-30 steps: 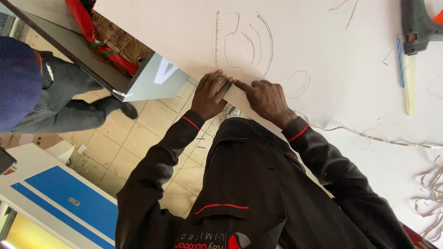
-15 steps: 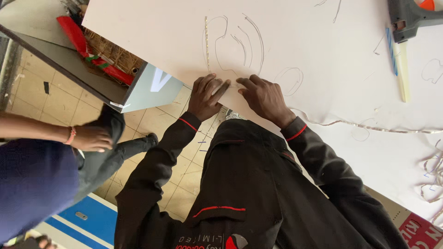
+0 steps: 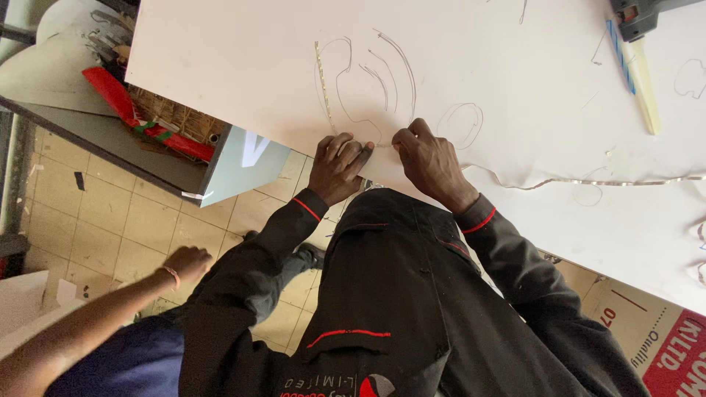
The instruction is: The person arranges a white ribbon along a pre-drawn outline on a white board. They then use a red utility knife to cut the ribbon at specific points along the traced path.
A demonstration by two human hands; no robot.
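Note:
A large white board [image 3: 515, 95] bears pencilled curved outlines. A thin pale strip [image 3: 321, 81] runs along one outline and curves to the board's near edge. My left hand [image 3: 337, 167] presses its fingertips on the strip's lower end. My right hand [image 3: 429, 158] pinches the strip just beside it, and the two hands' fingertips almost touch. Both black sleeves with red cuff trim reach up from my dark jacket.
A second thin strip [image 3: 588, 183] trails off to the right across the board. A glue gun [image 3: 638, 15] and a yellow-and-blue stick [image 3: 638, 77] lie at the top right. Another person's arm and hand [image 3: 185, 263] reach in at the lower left over the tiled floor.
My hands have stayed on the strip's end, the right fingers closing nearer the left. The other person has shifted toward the lower left, an arm now stretched out.

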